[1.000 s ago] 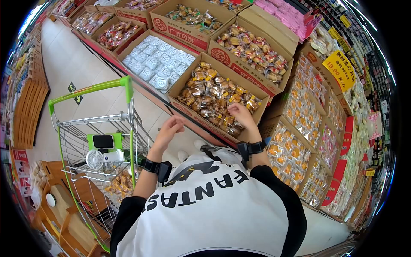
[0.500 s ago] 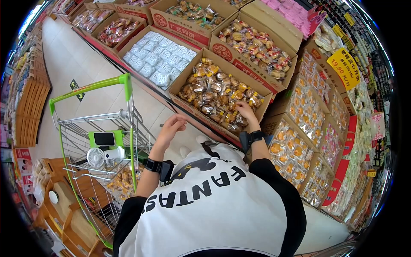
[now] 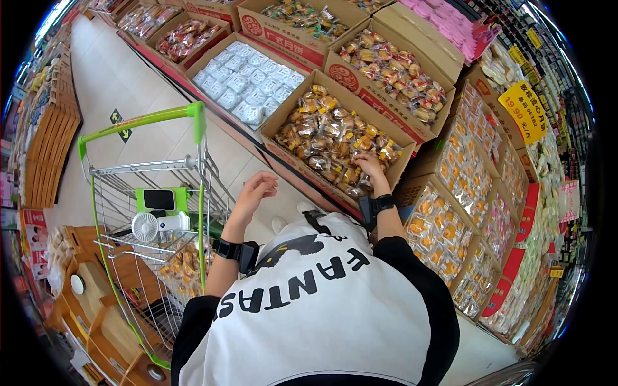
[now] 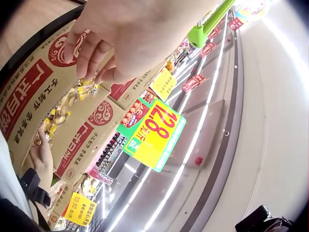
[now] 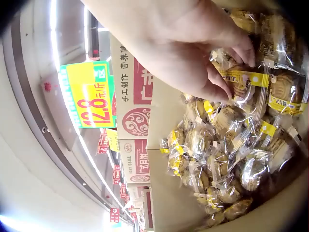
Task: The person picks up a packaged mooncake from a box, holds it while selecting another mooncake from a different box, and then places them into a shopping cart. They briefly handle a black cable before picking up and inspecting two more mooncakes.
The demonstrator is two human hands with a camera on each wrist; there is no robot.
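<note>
My right hand (image 3: 369, 167) is down in a cardboard box (image 3: 400, 143) of wrapped mooncakes (image 3: 322, 128). In the right wrist view its thumb and fingers pinch a clear-wrapped mooncake with a yellow label (image 5: 244, 83), near the pile's surface; part of it is hidden behind the fingers. More mooncakes (image 5: 217, 159) in clear wrappers lie around and below it. My left hand (image 3: 259, 188) hovers beside the box's front edge, fingers loosely bent, holding nothing. The left wrist view shows this hand (image 4: 128, 36) in the air, with the box behind it.
A shopping cart (image 3: 147, 132) stands at the left, with a phone (image 3: 159, 200), a small white fan (image 3: 145, 226) and a bag of packaged food (image 3: 183, 270). White packets (image 3: 248, 83) fill a neighbouring box. Flat packaged cakes (image 3: 434, 225) are stacked right. Price signs (image 4: 154, 135) hang above.
The right hand has moved down into the mooncakes and its fingers have closed on a wrapped one. The left hand stays nearly in place. The view has shifted slightly.
</note>
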